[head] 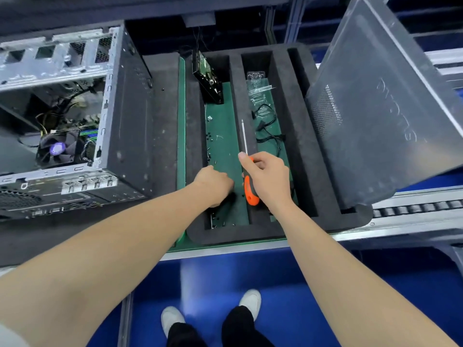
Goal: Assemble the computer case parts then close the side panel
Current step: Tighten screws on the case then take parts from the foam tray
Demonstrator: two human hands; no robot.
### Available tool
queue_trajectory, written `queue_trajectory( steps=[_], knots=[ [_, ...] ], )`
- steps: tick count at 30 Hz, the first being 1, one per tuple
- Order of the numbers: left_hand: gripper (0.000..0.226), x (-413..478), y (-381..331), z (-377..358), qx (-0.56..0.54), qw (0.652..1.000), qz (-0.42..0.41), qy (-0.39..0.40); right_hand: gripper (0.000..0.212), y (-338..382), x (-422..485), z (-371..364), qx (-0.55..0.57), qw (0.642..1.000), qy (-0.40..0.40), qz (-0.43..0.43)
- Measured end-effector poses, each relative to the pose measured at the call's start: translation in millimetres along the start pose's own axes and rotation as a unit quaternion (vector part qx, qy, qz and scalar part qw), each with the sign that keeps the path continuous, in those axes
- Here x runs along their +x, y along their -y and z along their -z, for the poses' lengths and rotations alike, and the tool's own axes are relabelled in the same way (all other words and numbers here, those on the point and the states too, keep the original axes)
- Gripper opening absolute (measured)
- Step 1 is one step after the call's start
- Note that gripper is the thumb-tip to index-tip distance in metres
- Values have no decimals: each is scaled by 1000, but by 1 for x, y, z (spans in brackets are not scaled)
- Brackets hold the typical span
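The computer case is seen lying open at the left end of the worktop, its inside exposed, so the side is not yet closed. The side panel is stood on edge in the rightmost slot of the foam tray, which is set along the worktop's front edge just beside the case; the panel is kept well apart from the case.

A drive-like part is left standing at the far end of the tray's left compartment, and small screws are scattered along that compartment's floor. Cables and a clear plastic bag are laid in the next compartment.

A screwdriver is gripped by its orange handle in the right hand, shaft pointing away. The left hand is lowered into the screw compartment with its fingers hidden beneath it; whether a screw is pinched cannot be told.

The work is judged to be partway: a part and screws remain to be fitted, and the panel is left for last.
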State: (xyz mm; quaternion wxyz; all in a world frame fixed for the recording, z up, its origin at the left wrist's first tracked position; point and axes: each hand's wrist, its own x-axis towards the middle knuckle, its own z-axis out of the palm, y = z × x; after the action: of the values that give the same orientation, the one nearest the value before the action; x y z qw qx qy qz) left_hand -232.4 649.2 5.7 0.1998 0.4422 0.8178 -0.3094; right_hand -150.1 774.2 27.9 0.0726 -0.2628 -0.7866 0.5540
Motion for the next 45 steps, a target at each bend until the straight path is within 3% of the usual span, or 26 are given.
queue_trajectory(
  steps=[3,6,9,13,16,17,18,21,22,23,24,25,29,33,37,40,45],
  knots=[
    [20,-1,2,3,-31,999,-2,18,40,-1,1,0,6,1000,3,-4],
    [24,2,11,7,-141,990,-3,7,42,-2,3,1,17,1000,6,-12],
    [17,8,28,13,-285,958,-24,-25,43,-3,5,1,19,999,8,-25],
    [11,7,36,17,-391,919,-48,-33,44,-2,6,1,16,999,13,-28],
    [13,8,40,13,-504,861,-7,-70,48,1,6,2,16,999,18,-32],
    [12,8,41,13,-565,819,20,-96,49,1,5,2,28,999,22,-33],
    [11,7,41,13,-653,747,48,-119,48,1,5,3,46,998,26,-32],
    [11,0,44,25,-893,412,89,-156,38,5,0,4,108,993,37,-21],
    [12,-2,47,30,-928,322,83,-169,33,8,-2,3,113,993,42,-10],
    [11,-3,50,36,-949,252,66,-179,28,12,-4,2,107,993,48,3],
    [11,-6,54,43,-959,211,46,-186,22,16,-7,0,94,994,53,16],
    [14,-10,58,49,-962,191,30,-192,18,20,-9,-1,81,995,55,28],
    [42,-32,70,71,-955,166,36,-241,16,41,-19,-5,45,995,38,78],
    [8,-60,87,81,-941,141,62,-301,17,65,-28,-12,20,991,18,130],
    [11,-94,108,84,-930,137,58,-335,20,94,-44,-25,-9,985,7,173],
    [26,-125,124,81,-916,163,50,-363,19,117,-59,-40,-25,980,-2,199],
    [15,-177,160,58,-881,233,43,-409,21,155,-89,-78,-42,968,-27,246]
  ],
)
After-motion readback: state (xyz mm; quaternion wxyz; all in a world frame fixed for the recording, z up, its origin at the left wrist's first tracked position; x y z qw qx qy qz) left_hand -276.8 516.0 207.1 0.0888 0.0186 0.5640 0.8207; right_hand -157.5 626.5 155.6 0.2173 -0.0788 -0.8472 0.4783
